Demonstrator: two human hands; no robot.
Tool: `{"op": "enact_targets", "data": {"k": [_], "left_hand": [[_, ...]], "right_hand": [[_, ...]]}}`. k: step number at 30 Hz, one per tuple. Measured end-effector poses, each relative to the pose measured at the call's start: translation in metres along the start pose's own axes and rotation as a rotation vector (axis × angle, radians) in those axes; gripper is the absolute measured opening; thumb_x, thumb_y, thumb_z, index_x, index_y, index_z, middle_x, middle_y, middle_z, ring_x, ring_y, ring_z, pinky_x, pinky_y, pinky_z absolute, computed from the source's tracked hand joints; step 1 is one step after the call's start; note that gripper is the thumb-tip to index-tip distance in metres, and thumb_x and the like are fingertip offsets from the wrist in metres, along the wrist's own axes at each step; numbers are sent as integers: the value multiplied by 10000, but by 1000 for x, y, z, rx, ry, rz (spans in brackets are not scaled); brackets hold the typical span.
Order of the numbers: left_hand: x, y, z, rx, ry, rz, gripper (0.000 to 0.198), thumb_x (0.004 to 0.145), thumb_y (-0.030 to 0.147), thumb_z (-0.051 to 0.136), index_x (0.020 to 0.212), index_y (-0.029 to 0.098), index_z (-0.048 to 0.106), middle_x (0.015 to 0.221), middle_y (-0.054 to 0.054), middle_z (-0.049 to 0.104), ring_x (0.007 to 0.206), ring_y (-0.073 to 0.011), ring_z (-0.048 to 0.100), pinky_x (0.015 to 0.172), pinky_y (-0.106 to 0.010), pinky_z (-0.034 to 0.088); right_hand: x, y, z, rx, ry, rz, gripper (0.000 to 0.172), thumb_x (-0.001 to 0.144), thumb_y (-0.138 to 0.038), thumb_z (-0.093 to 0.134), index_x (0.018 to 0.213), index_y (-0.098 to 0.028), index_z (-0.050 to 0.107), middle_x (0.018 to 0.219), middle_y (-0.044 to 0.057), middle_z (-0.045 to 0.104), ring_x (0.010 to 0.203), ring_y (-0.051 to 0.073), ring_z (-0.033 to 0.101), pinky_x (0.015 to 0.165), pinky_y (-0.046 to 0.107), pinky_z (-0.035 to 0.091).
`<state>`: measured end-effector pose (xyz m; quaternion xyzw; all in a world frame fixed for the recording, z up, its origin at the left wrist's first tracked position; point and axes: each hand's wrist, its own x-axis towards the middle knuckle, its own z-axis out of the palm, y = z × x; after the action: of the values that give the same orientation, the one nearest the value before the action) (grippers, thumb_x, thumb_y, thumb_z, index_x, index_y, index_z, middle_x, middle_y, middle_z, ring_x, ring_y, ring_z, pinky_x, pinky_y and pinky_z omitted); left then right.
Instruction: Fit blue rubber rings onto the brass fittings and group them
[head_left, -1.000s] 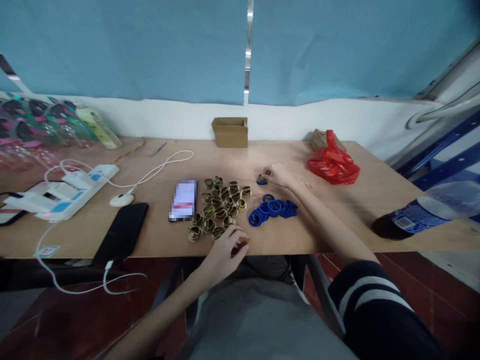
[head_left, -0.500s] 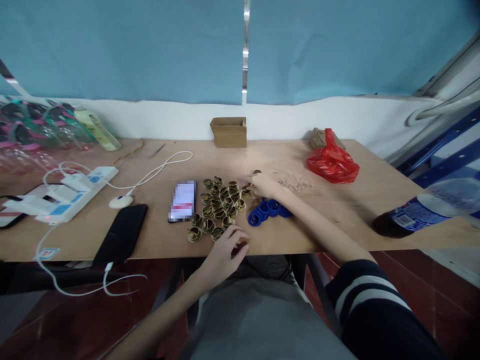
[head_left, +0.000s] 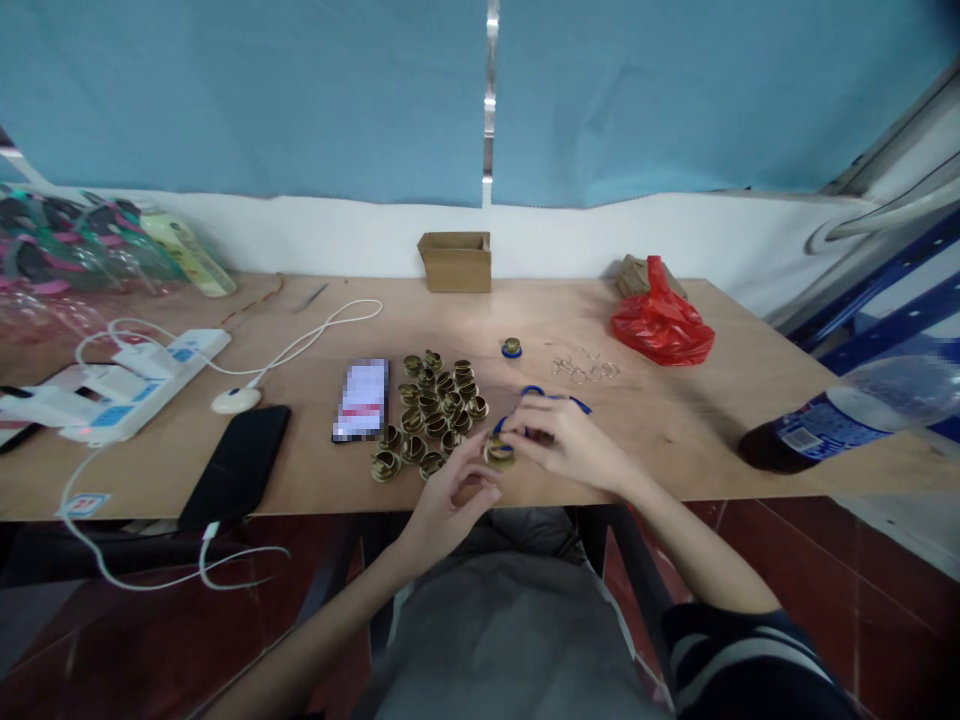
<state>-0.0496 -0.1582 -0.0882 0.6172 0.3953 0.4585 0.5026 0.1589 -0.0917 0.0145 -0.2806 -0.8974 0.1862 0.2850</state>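
Note:
Several brass fittings [head_left: 431,407] lie in a cluster on the wooden table [head_left: 675,430]. Just in front of the blue rings [head_left: 534,392], my right hand [head_left: 559,440] pinches one brass fitting [head_left: 499,453], covering most of the rings. My left hand [head_left: 450,497] is at the table's front edge, fingers curled, its fingertips touching the same fitting. One brass fitting with a blue ring on it [head_left: 511,348] stands alone farther back. Small metal rings [head_left: 585,367] lie scattered to its right.
A lit phone [head_left: 362,399] and a dark phone [head_left: 238,463] lie left of the fittings. A power strip [head_left: 112,388] with cables sits far left. A small cardboard box [head_left: 455,261] and a red bag [head_left: 660,322] are at the back. A cola bottle [head_left: 847,415] lies right.
My right hand left the assembled fitting at the back, took a brass fitting from the cluster and drew it toward me, meeting my left hand, which lifted slightly.

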Motion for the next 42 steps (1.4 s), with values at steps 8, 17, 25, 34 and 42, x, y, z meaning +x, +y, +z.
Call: {"op": "enact_targets", "data": {"k": [8, 17, 25, 34, 42], "left_hand": [[7, 1, 1, -90, -25, -126, 273, 879, 237, 674, 1146, 180, 692, 1110, -75, 760, 1006, -203, 712, 900, -306, 572], [5, 16, 5, -229, -90, -263, 253, 896, 394, 698, 1005, 168, 729, 917, -53, 782, 812, -194, 732, 799, -306, 581], [7, 6, 10, -603, -32, -341, 424, 849, 529, 756, 986, 132, 698, 960, -154, 804, 947, -286, 768, 913, -429, 574], [5, 10, 8, -298, -12, -273, 265, 798, 360, 810, 952, 154, 743, 923, -55, 784, 863, -189, 716, 824, -281, 556], [4, 4, 14, -499, 24, -313, 459, 774, 358, 850, 1153, 172, 670, 1046, -101, 789, 916, -218, 754, 799, -295, 592]], "right_hand": [[-37, -10, 37, 235, 126, 244, 170, 999, -289, 599, 903, -189, 698, 726, -4, 666, 629, 125, 582, 560, 232, 431], [-35, 37, 9, -257, 211, 255, 286, 1003, -329, 583, 1258, -203, 609, 1233, 138, 689, 1170, 315, 634, 1028, 513, 493], [-38, 54, 0, -138, 171, 235, 308, 985, -357, 615, 1269, -237, 609, 1257, 110, 706, 1160, 295, 668, 1034, 504, 513], [-43, -8, 20, 247, 88, 145, 256, 985, -311, 633, 1227, -228, 639, 1187, 69, 740, 1101, 218, 699, 976, 381, 546], [-65, -17, 51, 337, 116, 207, 384, 1001, -279, 618, 1382, -268, 565, 1373, 81, 672, 1235, 227, 652, 1051, 416, 536]]}}
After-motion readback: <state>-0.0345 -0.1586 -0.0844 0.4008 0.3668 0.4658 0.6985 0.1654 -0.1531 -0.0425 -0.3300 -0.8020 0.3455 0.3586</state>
